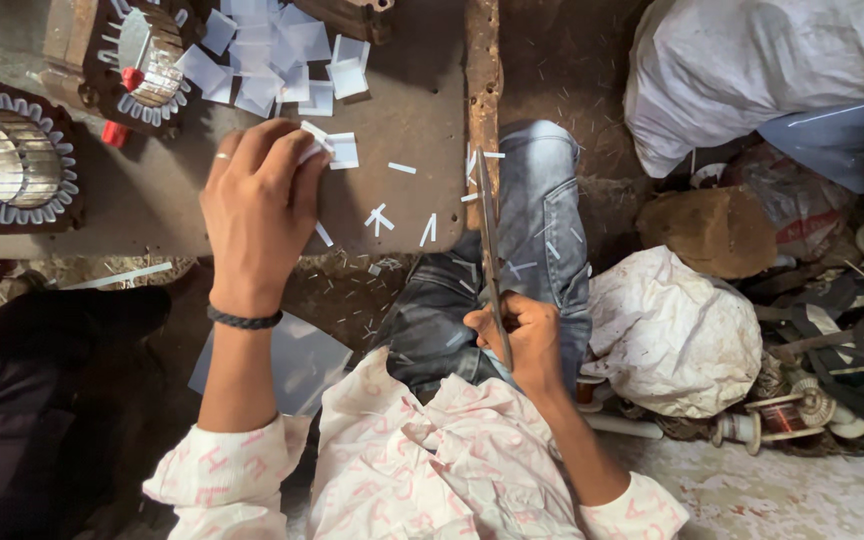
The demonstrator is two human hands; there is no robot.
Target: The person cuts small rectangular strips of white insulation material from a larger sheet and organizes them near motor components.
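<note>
My left hand (257,205) rests on a brown board (392,120), fingers pinched on small white paper pieces (330,148). It wears a ring and a dark braided wristband. My right hand (520,340) lies over my jeans-clad knee (542,200) and grips long scissors (488,240), whose blades point away from me along the board's right edge. Thin white paper strips (380,217) lie scattered on the board and on my jeans. A pile of square white paper pieces (272,55) sits at the board's far side.
Two motor stators (14,158) (147,55) lined with white paper stand at the far left. White sacks (672,335) (752,70), a brown lump (717,230) and copper wire spools (777,415) crowd the right. A pale sheet (302,360) lies under my left arm.
</note>
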